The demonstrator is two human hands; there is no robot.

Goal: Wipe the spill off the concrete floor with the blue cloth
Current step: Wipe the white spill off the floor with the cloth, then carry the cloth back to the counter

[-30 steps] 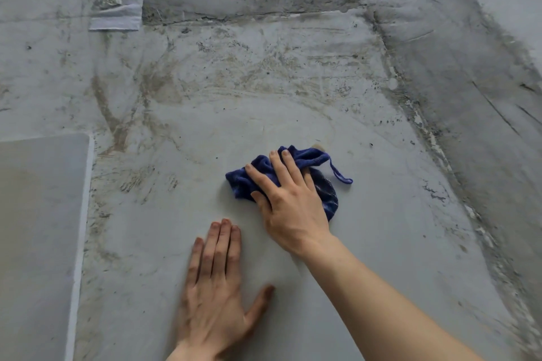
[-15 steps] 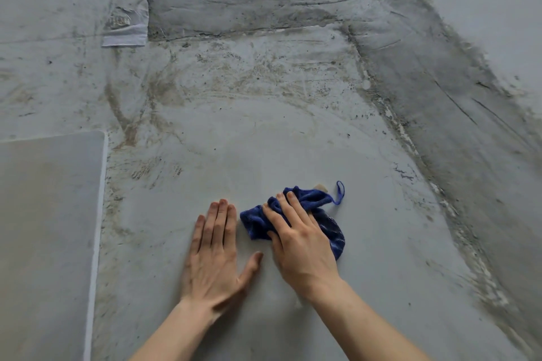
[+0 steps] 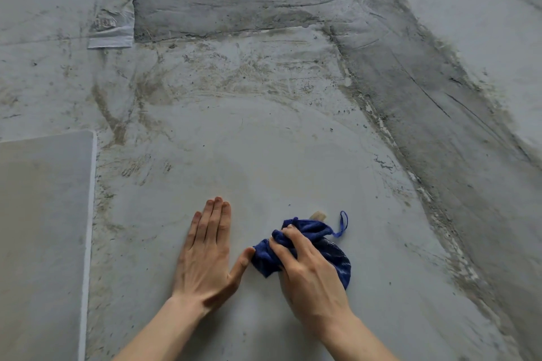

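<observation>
- Since pulled back during the last second, now resting much nearer to the body than before: blue cloth point(image 3: 308, 233), dragged over the concrete floor point(image 3: 264, 155) in one return stroke.
- Right hand point(image 3: 312, 281) no longer pressing flat; fingers point(image 3: 289, 246) now curled and gripping, holding the blue cloth bunched into a ball against the floor.
- Left hand point(image 3: 205, 258) spread wide and flat on the floor as support, holding nothing; thumb tip now at the left edge of the cloth, touching or nearly so, cannot tell which.
- Meaning for the task, as a judgement: probably end of one wiping pass, with gathering of the cloth for a fresh face or for the next push forward.
- No clear wet spill to see on the smooth grey patch in front of the hands; only a faint paler sheen there, too weak to call. Cannot say therefore if wiping is finished.
- Position of the cloth relative to the hand: mostly under the right palm and fingers, sticking out ahead of the fingertips and to both sides; thin blue loop point(image 3: 343, 223) lying free on the floor just to the right, and a small tan tag point(image 3: 318, 216) showing at the far edge.
- Well apart on the left, not involved: pale board point(image 3: 44, 228).
</observation>
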